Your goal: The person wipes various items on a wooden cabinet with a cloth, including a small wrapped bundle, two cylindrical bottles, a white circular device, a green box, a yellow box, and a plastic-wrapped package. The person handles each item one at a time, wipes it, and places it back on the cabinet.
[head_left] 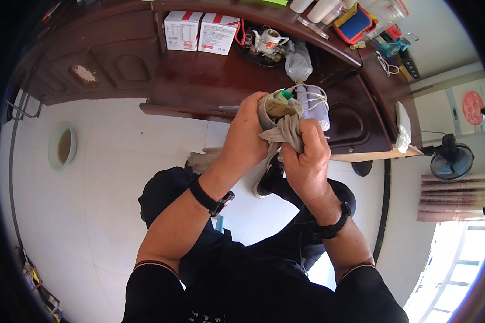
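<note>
My left hand (247, 132) is closed around a small packet or container (280, 103) with cream, brown and green on it; its exact kind is hard to make out. A bunched grey-brown cloth (285, 131) lies against it and partly wraps it. Pinched between the thumb and fingers of my right hand (310, 156) is the near side of that cloth. Both hands are held together in front of the cabinet's lower shelf. Just beyond my right hand lies a pale purple box-like thing (313, 105) with a white cord looped over it.
The dark red wooden cabinet (199, 81) bears two white boxes (216, 35), a teapot (269, 40) on a dark tray and a clear plastic bag (298, 63). A basin (63, 145) with murky water stands on the floor at left. At right is a fan (451, 160).
</note>
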`<state>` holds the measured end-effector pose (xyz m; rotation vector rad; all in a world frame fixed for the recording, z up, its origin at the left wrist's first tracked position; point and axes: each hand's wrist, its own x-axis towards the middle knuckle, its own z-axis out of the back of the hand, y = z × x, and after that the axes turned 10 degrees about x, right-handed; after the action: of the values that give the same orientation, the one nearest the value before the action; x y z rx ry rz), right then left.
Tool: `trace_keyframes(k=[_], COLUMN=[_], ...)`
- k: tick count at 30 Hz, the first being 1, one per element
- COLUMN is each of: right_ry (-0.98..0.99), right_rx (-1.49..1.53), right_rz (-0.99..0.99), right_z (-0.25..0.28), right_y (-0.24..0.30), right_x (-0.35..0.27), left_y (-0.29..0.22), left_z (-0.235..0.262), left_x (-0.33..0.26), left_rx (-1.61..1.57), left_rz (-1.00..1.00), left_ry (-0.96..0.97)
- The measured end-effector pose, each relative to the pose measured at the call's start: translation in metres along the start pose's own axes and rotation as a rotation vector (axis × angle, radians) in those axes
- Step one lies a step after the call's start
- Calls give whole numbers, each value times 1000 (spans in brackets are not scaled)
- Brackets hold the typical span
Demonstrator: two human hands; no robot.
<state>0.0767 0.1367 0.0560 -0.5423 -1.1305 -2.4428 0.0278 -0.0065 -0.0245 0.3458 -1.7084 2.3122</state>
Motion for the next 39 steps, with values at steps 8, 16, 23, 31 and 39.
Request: trace_keyframes(k=[8, 16, 23, 31, 39], right_ry=[39, -159, 90, 103, -31], right_rx=[210, 129, -84, -102, 17], right_rz=[-202, -235, 92, -20, 52], right_z=[-10, -10, -4, -6, 4], right_y=[-3, 8, 9, 5, -5], right_x=[8, 8, 14, 11, 10], left_y=[4, -5, -1, 0, -5], left_z=[10, 12, 10, 7, 21], left_x=[2, 2, 0, -2, -1], left_rx=[87, 42, 95, 130, -293], left_rz=[42, 145, 55, 65, -50], left_ry=[-11, 67, 34, -18, 136])
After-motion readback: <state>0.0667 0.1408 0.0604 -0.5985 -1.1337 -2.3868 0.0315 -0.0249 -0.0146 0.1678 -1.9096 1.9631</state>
